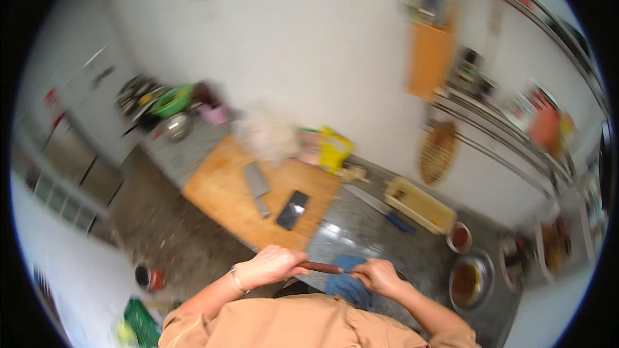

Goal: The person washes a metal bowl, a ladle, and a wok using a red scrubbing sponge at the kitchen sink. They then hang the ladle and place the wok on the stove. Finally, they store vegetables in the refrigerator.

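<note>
Close to my body, my left hand [278, 267] grips one end of a brown handle [320, 267], probably wooden. At its metal end, my right hand [379, 278] closes its fingers around the thin part; what the tool is, I cannot tell. Beneath and behind the right hand lies a blue cloth [349, 286] at the counter's edge. A wooden cutting board [217, 188] rests farther ahead on the counter, with a metal cleaver [256, 181] and a dark phone [292, 210] lying on it.
Right of the board are a blue-handled knife [399, 221], a cream plastic tray [418, 207], a small bowl [459, 237] and a metal bowl [469, 282] with brownish contents. Plastic bags [268, 135] stand against the wall. A green basin [173, 100] sits far left; a metal rack [508, 140] hangs right.
</note>
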### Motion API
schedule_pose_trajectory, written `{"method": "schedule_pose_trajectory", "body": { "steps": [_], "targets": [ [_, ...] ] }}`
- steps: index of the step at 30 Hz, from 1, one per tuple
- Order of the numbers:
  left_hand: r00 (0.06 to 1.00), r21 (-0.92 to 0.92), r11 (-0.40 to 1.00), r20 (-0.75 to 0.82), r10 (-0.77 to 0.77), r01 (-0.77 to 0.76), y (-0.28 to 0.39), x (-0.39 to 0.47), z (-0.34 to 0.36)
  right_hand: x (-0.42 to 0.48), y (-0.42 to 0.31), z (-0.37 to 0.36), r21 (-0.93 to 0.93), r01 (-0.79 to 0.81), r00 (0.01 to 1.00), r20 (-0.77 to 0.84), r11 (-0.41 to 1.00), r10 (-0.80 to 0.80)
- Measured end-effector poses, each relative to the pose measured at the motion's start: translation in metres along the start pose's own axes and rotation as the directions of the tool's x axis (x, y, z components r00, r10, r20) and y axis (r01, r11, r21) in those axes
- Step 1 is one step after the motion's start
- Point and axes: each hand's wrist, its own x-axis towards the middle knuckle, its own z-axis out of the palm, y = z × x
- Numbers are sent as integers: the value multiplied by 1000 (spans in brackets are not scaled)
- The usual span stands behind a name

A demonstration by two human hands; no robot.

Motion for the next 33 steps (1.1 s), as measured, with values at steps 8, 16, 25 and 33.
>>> {"method": "schedule_pose_trajectory", "body": {
  "steps": [8, 16, 25, 33],
  "targets": [
    [903, -360, 933, -390, -181, 31, -82, -125, 13, 83, -88, 56, 86, 104, 993, 53, 991, -109],
    [473, -712, 679, -544, -693, 176, -164, -256, 19, 221, -225, 146, 199, 373, 916, 79, 906, -394],
    [-56, -875, 449, -447, -893, -182, -266, -417, 14, 373, -365, 229, 335, 473, 818, 174, 815, -547],
    [-44, -773, 583, -611, -791, 250, -363, -441, 6, 505, -424, 300, 458, 550, 744, 112, 698, -659]
  ]
}}
